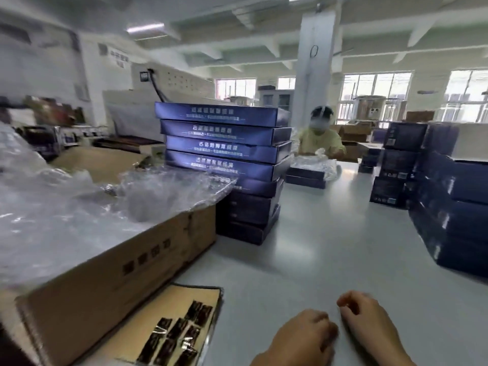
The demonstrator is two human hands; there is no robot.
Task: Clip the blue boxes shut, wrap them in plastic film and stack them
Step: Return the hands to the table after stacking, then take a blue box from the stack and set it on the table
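Blue boxes sit in a tall stack on the tabletop, past the far end of the cardboard carton. My guess is that's the done pile, parked in arm's reach but off the work spot. More dark boxes are stacked along the right edge, probably the supply, though it's too blurry to say if those are wrapped.

Plastic film is heaped on top of the carton on the left, handy for pulling. Just in front, a shallow tray holds the black clips, right beside the left hand, which makes sense for grabbing one quickly.

No box is in front of the person right now. The left hand is knuckles up with the fingers tucked under, so I can't tell if it's pinching anything. The right hand is curled with nothing visible in it. Both rest low on the tabletop, close together.

The whole shot is smeared, so the box lettering is unreadable, and the wrists are cut off at the bottom. Another person at the far end is handling film over a box.
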